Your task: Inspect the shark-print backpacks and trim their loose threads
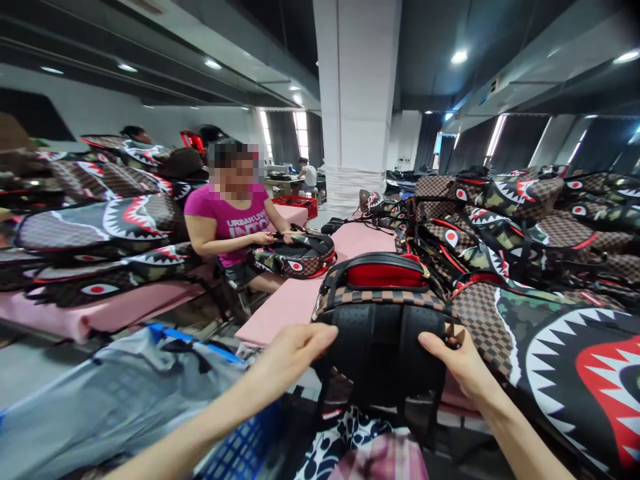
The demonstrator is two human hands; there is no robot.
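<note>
A checkered backpack [367, 333] stands before me at the table's edge, its black padded back and straps facing me. Its top pocket gapes, showing a red lining [383, 273]. My left hand [313, 340] is closed at the backpack's left side, thumb and bent fingers pressed together on its edge. On the opposite side, my right hand [457, 353] grips the edge, thumb in front and the other fingers partly hidden behind. A small brown tab-like piece [454, 333] shows by the right fingers. The lower part of the backpack hangs in shadow near my lap.
Across the pink table [285, 310], a co-worker [230, 213] in a magenta shirt handles another backpack [300, 257]. Shark-print backpacks [550, 340] are piled at right, with more stacked [115, 233] at left. A blue crate [245, 440] with grey cloth [125, 393] sits lower left. A white pillar [356, 100] rises behind.
</note>
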